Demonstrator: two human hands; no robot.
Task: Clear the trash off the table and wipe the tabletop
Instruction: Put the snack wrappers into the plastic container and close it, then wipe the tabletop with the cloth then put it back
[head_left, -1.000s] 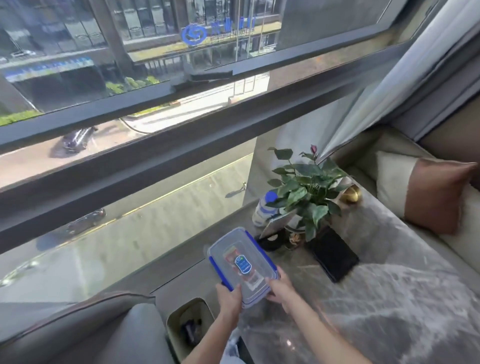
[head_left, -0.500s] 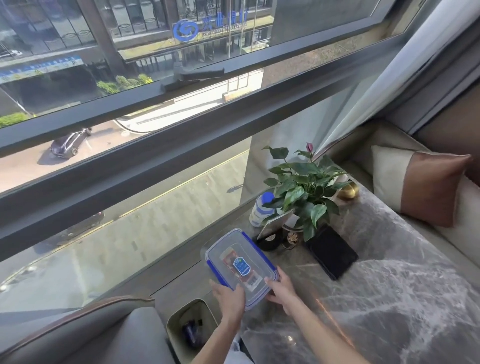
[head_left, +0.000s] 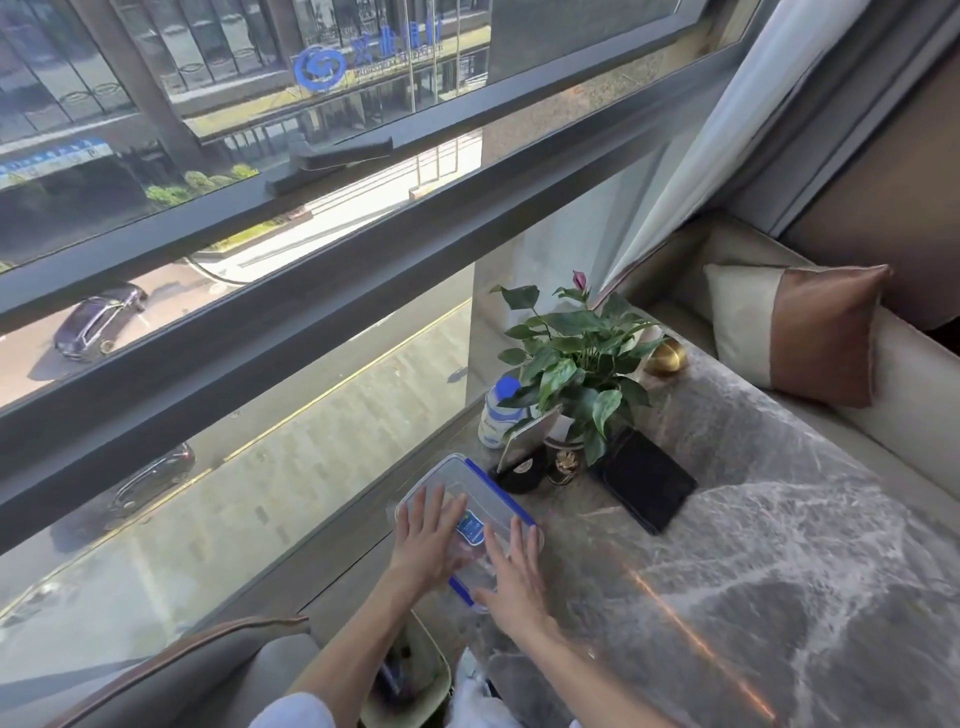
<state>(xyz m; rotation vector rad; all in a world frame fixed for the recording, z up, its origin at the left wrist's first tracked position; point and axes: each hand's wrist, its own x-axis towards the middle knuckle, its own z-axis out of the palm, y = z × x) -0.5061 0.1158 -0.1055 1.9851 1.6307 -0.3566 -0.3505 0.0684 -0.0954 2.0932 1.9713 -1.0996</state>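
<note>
A clear plastic food box (head_left: 470, 486) with a blue-clipped lid lies flat on the far left part of the grey marble table (head_left: 779, 545), next to the window. My left hand (head_left: 426, 540) lies palm down on the lid's left half with fingers spread. On the lid's near right corner my right hand (head_left: 511, 577) also rests flat, fingers apart. Neither hand grips the box. A small waste bin (head_left: 415, 670) with dark items inside stands below the table's near left edge, partly hidden by my left forearm.
Behind the box stand a blue-capped bottle (head_left: 498, 415), a tilted small frame (head_left: 527, 441), a potted green plant (head_left: 576, 358), a black flat case (head_left: 644, 480) and a gold ball (head_left: 666, 357). A bench with a brown-and-cream cushion (head_left: 800, 332) runs along the right. An armchair (head_left: 208, 675) sits at the near left.
The box was held tilted above the table by both hands; now it lies flat on the tabletop and both hands have shifted onto its lid, palms down.
</note>
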